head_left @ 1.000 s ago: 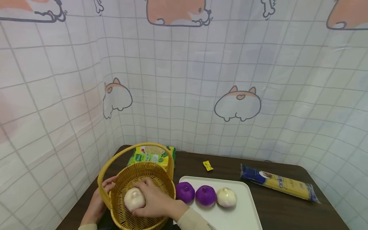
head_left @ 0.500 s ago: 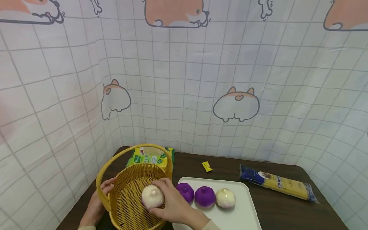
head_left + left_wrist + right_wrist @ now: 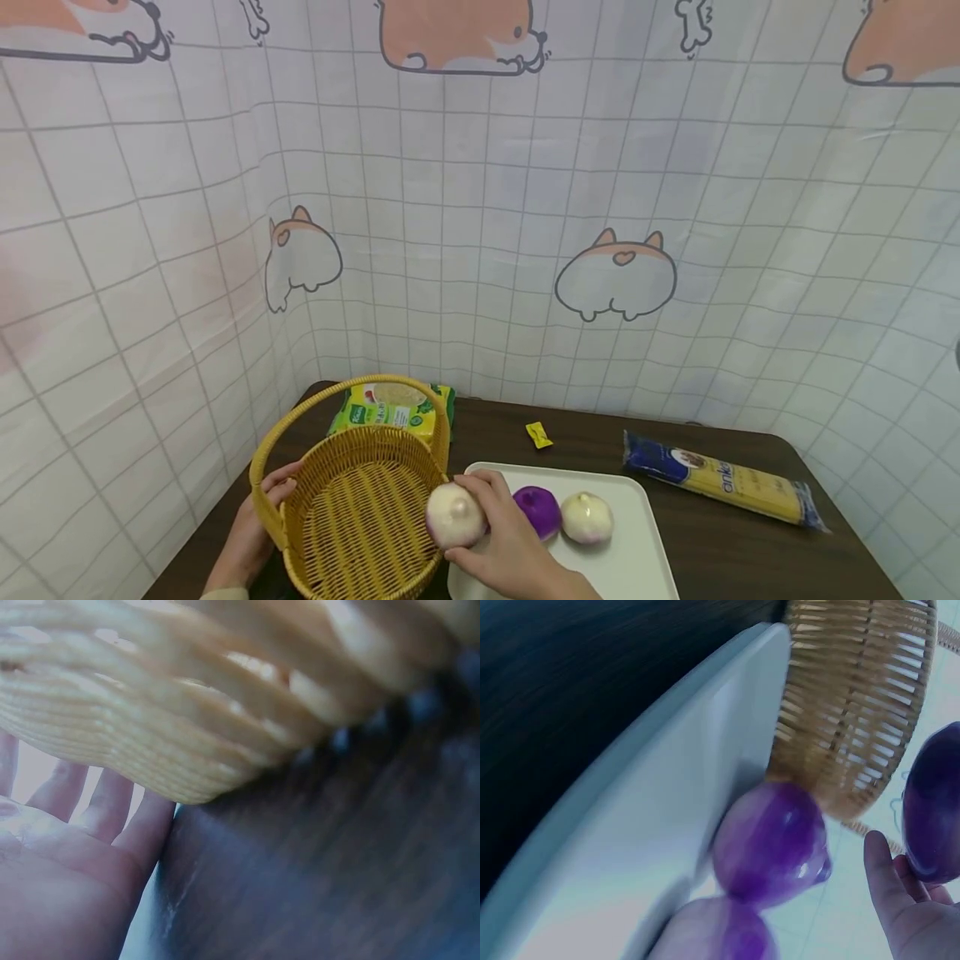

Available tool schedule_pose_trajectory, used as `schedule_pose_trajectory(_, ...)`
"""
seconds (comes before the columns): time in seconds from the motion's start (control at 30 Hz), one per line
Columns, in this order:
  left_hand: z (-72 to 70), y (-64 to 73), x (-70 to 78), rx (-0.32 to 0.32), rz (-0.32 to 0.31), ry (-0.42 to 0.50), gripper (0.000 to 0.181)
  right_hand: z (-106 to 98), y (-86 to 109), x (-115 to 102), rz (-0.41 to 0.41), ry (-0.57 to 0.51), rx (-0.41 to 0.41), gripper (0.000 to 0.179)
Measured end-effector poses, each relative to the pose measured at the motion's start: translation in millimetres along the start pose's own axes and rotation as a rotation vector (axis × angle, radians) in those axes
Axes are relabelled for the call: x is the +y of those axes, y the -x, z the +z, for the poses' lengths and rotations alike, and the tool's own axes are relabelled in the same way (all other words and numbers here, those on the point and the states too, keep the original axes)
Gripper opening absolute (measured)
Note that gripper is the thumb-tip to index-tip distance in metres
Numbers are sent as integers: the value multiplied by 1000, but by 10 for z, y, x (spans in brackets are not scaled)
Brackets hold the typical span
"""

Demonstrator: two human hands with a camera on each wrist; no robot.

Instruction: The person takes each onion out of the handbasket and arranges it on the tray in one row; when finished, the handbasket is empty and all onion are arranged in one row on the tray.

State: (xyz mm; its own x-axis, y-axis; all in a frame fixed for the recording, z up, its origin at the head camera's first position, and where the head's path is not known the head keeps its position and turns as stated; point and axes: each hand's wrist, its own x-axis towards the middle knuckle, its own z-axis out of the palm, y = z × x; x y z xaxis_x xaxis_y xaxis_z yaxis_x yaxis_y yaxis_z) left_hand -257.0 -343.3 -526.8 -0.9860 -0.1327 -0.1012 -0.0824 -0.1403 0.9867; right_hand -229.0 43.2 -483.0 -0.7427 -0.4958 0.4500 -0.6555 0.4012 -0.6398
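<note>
In the head view my right hand [image 3: 510,542] grips a round onion [image 3: 455,515], pale on top and purplish below, over the basket's right rim. Its dark purple underside [image 3: 934,802] shows at the right edge of the right wrist view. My left hand [image 3: 258,517] rests against the left outside of a yellow wicker basket [image 3: 360,533], near the handle's base. From the left wrist, the fingers [image 3: 105,802] lie extended along the woven wall. The basket's interior shows bare weave. A purple onion [image 3: 538,510] and a pale one [image 3: 587,517] sit on the white tray [image 3: 647,521]; another purple one is hidden behind my right hand.
A green-yellow food packet [image 3: 393,408] lies behind the basket, whose tall arched handle [image 3: 330,392] stands up. A small yellow wrapped piece [image 3: 538,435] and a long blue-yellow pasta pack [image 3: 723,482] lie on the dark table [image 3: 720,550]. A patterned curtain [image 3: 480,250] hangs behind.
My right hand has carried the pale onion from inside the basket rightward to its right rim, beside the tray. My left hand stays at the basket's left side.
</note>
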Motion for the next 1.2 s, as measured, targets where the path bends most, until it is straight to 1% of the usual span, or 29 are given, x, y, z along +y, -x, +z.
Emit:
schedule_pose_trajectory(0.1,13,17,22,-9,6,-2,47,-62,67,63,-4,28,25,80)
schedule_pose_trajectory(0.2,34,47,59,-25,0,16,46,-131,138,110,21,43,40,81)
schedule_pose_trajectory(0.23,42,59,69,-29,8,14,46,-154,162,123,29,48,45,81)
schedule_pose_trajectory(0.33,59,80,93,-35,13,20,48,-225,243,164,51,56,81,84)
schedule_pose_trajectory(0.5,58,70,95,-30,17,9,50,-322,380,253,12,95,201,90)
schedule_pose_trajectory(0.6,38,45,71,-28,8,10,50,-367,466,294,3,108,262,90)
schedule_pose_trajectory(0.7,16,16,36,-19,4,1,51,-410,557,309,55,74,300,88)
schedule_pose_trajectory(0.77,0,-5,10,-14,0,-9,52,-436,616,319,113,31,326,86)
schedule_pose_trajectory(0.9,-10,-35,-29,-3,9,-37,55,-499,708,351,262,-52,380,84)
schedule_pose_trajectory(0.93,-11,-38,-35,-3,11,-42,55,-513,729,362,301,-64,390,84)
schedule_pose_trajectory(1.0,-11,-40,-40,1,14,-50,55,-544,760,387,354,-68,408,83)
schedule_pose_trajectory(1.1,-15,-36,-45,-2,17,-54,55,-604,805,435,371,-44,451,84)
schedule_pose_trajectory(1.2,-22,-36,-48,-6,23,-59,55,-676,841,484,355,-29,493,84)
